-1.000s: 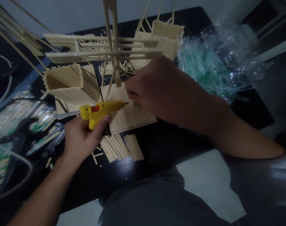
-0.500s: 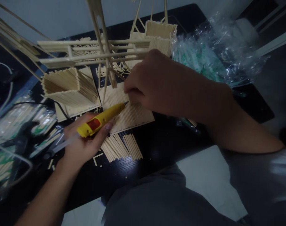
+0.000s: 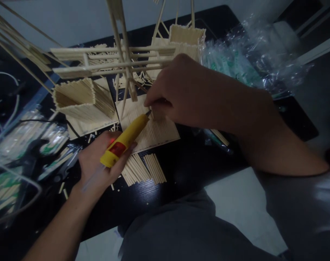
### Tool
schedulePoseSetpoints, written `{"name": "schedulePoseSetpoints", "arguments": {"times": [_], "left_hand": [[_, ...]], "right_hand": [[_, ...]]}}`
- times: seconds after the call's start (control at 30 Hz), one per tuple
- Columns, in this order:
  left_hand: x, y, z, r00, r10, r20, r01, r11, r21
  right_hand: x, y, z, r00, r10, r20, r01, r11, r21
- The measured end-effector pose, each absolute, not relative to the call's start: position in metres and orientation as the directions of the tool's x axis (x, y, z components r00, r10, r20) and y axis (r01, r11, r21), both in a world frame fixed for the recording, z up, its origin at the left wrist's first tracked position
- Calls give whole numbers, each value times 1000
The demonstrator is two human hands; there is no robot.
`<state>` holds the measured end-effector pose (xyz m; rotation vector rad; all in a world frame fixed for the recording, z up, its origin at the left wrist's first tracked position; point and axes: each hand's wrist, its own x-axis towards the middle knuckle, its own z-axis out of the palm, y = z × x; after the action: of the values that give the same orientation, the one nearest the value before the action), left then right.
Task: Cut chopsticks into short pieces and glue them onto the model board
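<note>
My left hand (image 3: pixel 99 163) is wrapped round a yellow hot glue gun (image 3: pixel 126 137), and a clear glue stick (image 3: pixel 93 177) pokes out of its back. The gun's nozzle points up and right, close to the fingertips of my right hand (image 3: pixel 167 90). Those fingers are pinched together over a flat base of wooden sticks (image 3: pixel 151 134); what they hold, if anything, is hidden behind the hand. Above the base stands a stick frame (image 3: pixel 129 65) with a post and crosswise bars, its legs reaching down to the base.
To the left stands an open stick box (image 3: pixel 80 98) on its own base; another stick box (image 3: pixel 186 36) is at the back. Cut sticks (image 3: pixel 155 168) lie at the front. Plastic packaging (image 3: pixel 235 65) covers the right, with bagged sticks (image 3: pixel 40 137) and cables at the left.
My left hand has brought the glue gun slightly up and right, tilting it more steeply, its nozzle nearer my right fingers. My right hand stays almost in place. The view has shifted slightly.
</note>
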<state>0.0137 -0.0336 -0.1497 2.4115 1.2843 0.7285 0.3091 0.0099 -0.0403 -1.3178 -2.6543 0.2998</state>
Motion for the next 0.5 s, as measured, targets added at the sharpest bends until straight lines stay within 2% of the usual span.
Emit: {"name": "schedulePoseSetpoints", "arguments": {"times": [0.1,0.2,0.33,0.5], "left_hand": [[20,-31,-147,466,779,420,659,-622,422],[26,-28,-146,465,730,502,620,-673,405],[28,-27,-145,462,725,511,593,-681,430],[26,-28,-147,439,774,455,623,-628,467]], "right_hand": [[309,11,-41,-596,800,61,767,591,-249],[311,11,-42,-613,788,48,763,607,-224],[311,12,-41,-598,801,25,776,587,-230],[313,12,-41,-571,821,-10,796,550,-253]]}}
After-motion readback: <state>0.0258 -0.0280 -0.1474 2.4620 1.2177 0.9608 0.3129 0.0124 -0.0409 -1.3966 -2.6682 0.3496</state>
